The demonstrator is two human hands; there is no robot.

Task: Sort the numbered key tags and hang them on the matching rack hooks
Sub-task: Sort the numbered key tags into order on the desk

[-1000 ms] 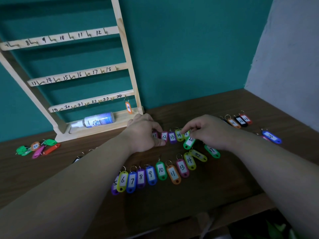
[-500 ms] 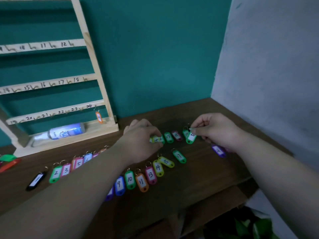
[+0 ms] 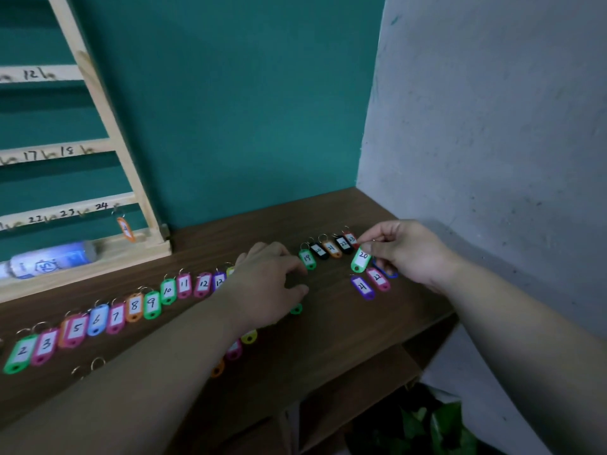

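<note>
Shifted rightward, green tag 20 (image 3: 361,260) is pinched in the right hand (image 3: 410,254), beyond the left hand (image 3: 266,284), loose and empty; one orange tag (image 3: 125,228) hangs on the rack (image 3: 116,139), the rest unhung.

The key tags (image 3: 151,304) are glossy coloured plastic with matt white paper labels, the green tag marked 20 (image 3: 360,260) among them; their split rings (image 3: 98,362) are thin bright metal; the rack (image 3: 98,103) is pale, bare, matt wood; the table (image 3: 328,323) is dark wood-grain, smooth; the teal wall (image 3: 246,110) is flat paint; the grey wall (image 3: 492,126) is rough plaster.
</note>
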